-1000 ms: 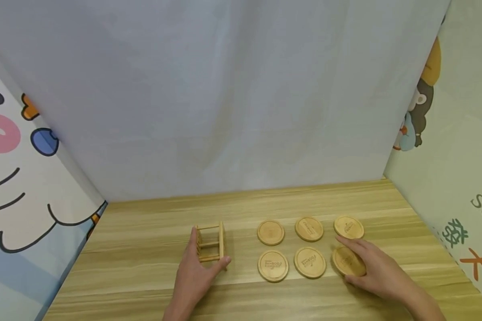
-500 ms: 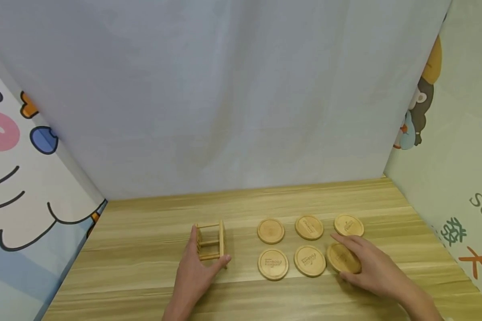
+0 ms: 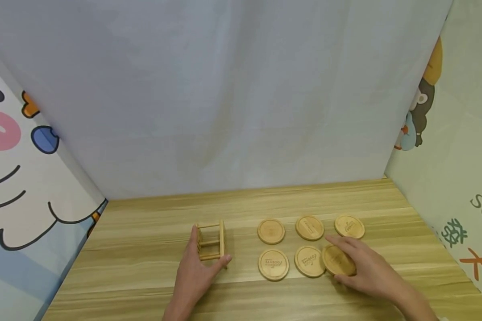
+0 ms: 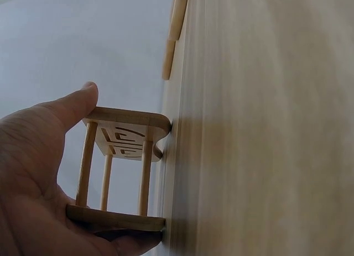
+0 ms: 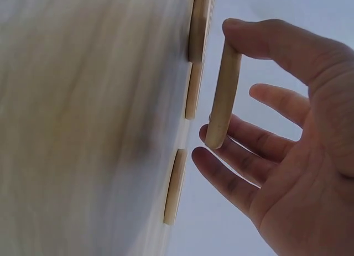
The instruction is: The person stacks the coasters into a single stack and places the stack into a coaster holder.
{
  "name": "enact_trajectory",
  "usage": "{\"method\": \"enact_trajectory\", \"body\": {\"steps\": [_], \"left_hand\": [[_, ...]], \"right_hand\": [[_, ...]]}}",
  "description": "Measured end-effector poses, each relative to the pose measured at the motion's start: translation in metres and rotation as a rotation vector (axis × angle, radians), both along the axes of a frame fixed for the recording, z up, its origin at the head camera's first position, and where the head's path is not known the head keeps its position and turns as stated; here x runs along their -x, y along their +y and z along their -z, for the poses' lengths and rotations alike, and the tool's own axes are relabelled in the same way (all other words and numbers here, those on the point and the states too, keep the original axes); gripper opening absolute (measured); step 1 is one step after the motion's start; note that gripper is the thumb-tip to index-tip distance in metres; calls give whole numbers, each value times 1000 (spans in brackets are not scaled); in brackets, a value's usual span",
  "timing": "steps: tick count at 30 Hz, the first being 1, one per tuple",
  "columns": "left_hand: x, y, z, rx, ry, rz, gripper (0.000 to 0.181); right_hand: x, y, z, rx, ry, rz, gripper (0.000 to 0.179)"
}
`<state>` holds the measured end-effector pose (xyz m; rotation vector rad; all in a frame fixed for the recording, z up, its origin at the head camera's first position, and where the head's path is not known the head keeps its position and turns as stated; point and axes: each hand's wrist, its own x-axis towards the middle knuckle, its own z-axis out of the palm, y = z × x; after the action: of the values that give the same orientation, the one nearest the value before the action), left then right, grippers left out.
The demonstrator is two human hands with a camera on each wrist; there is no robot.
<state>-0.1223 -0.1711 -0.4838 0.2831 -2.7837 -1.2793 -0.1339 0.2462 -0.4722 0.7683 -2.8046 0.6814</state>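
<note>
My left hand (image 3: 197, 272) grips a small wooden coaster rack (image 3: 209, 243) across its two end panels, thumb on one and fingers on the other. In the left wrist view the rack (image 4: 124, 167) shows cut-out slots in one panel and thin rods joining both. On the right, my right hand (image 3: 369, 267) pinches a round wooden coaster (image 3: 339, 261) by its edge between thumb and fingers. The right wrist view shows this coaster (image 5: 225, 95) lifted off the table. Its left edge overlaps a lying coaster (image 3: 309, 261) in the head view.
Other coasters lie flat: one front left (image 3: 273, 265), and a back row of one left (image 3: 271, 231), one middle (image 3: 309, 228) and one right (image 3: 349, 226). A wood-grain table (image 3: 152, 232) bears everything. A pale curtain (image 3: 241, 98) hangs behind; printed cloths flank both sides.
My right hand has lifted the front right coaster and carried it a little to the left, towards the front middle one. The left hand and the rack have stayed in place.
</note>
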Motion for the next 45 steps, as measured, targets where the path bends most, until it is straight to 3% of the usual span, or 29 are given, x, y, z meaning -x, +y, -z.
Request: {"method": "enact_trajectory", "body": {"steps": [11, 19, 45], "left_hand": [[-2, 1, 2, 10, -25, -4, 125], [-1, 0, 2, 4, 4, -1, 124], [-1, 0, 2, 16, 0, 0, 123]], "right_hand": [[-1, -7, 0, -9, -34, -7, 89], [1, -14, -1, -16, -2, -28, 90], [7, -28, -2, -35, 26, -56, 92]]}}
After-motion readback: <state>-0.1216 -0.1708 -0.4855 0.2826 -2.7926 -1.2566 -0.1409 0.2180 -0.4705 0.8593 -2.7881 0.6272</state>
